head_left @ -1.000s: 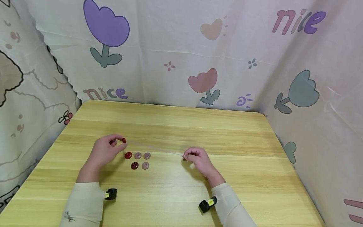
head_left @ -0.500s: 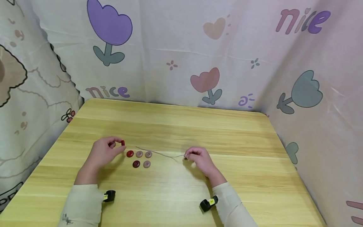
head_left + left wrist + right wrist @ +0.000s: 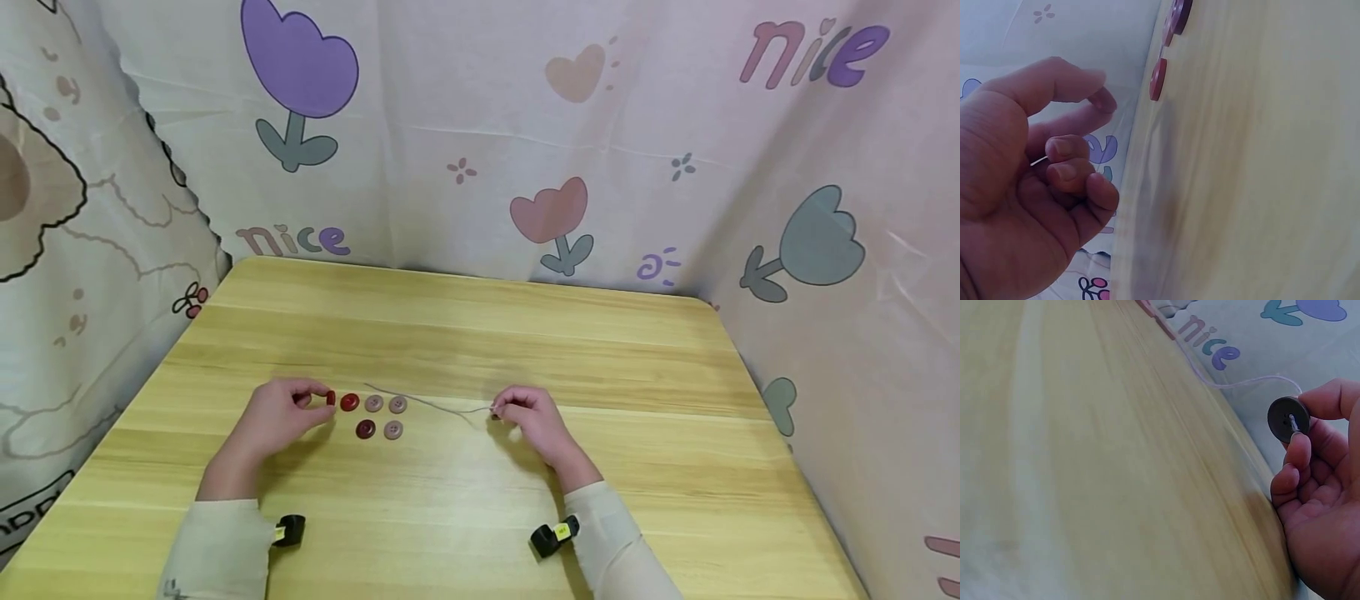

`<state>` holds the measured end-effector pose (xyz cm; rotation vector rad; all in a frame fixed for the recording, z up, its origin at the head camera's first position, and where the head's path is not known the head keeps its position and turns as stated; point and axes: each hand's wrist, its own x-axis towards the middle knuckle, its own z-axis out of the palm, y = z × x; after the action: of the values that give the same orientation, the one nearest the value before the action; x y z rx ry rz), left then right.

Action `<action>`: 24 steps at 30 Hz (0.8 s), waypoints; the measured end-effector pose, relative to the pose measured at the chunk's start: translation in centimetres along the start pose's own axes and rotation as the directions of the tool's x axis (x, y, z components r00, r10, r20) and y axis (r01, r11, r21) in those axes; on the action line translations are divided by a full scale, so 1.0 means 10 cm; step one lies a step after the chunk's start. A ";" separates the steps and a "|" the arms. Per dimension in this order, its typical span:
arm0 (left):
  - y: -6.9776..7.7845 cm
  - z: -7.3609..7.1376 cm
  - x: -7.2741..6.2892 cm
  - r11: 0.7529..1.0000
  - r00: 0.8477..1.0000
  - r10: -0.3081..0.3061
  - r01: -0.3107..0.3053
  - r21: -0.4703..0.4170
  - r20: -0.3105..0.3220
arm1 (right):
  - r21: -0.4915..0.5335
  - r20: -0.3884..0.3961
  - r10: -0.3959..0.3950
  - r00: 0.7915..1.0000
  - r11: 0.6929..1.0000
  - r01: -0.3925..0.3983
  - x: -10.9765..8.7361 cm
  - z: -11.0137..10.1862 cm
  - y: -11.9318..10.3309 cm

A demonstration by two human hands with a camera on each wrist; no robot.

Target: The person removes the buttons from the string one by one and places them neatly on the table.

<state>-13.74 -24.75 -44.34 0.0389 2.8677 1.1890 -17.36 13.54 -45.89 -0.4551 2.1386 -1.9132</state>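
Observation:
My left hand [image 3: 273,417] pinches a red button [image 3: 331,398] on edge between thumb and index finger, just left of the loose buttons. In the left wrist view that button [image 3: 1105,100] appears raised off the tabletop. A dark button [image 3: 1287,419] is pinched by my right hand [image 3: 531,419], with a thin string [image 3: 427,403] passing through its holes. The string trails leftward, its free end lying behind the loose buttons. These are a bright red button [image 3: 349,402], a dark red button [image 3: 365,429] and three dusty pink buttons [image 3: 393,430].
A wood-grain table [image 3: 465,517] lies under both hands. Printed cloth [image 3: 450,100] hangs behind it and at both sides. Black wrist cameras [image 3: 289,530] are strapped at the cream sleeves [image 3: 217,550].
The string was stretched straight between both hands; its left end then came free and it now lies slack. My left hand has lowered toward the table with the red button. The right hand stays put.

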 end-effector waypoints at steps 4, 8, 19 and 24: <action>0.00 0.01 -0.02 1.000 0.999 -0.012 0.011 0.009 0.032 | 0.008 -0.003 -0.002 1.000 1.000 0.002 0.00 0.00 0.01; -0.02 0.02 -0.03 1.000 0.997 -0.023 0.022 0.012 0.068 | 0.007 -0.007 -0.012 1.000 1.000 0.012 0.00 0.00 0.01; -0.05 0.07 -0.04 0.999 0.994 -0.017 0.012 0.042 0.110 | 0.005 -0.007 0.009 1.000 1.000 -0.009 0.05 -0.03 0.19; -0.04 0.10 -0.04 0.999 0.993 -0.017 0.011 0.049 0.114 | 0.026 -0.017 0.005 1.000 1.000 -0.005 0.09 -0.05 0.33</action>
<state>-13.34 -24.35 -45.28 0.0856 2.7924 1.0773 -18.63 13.98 -49.12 -0.4294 2.1208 -1.9472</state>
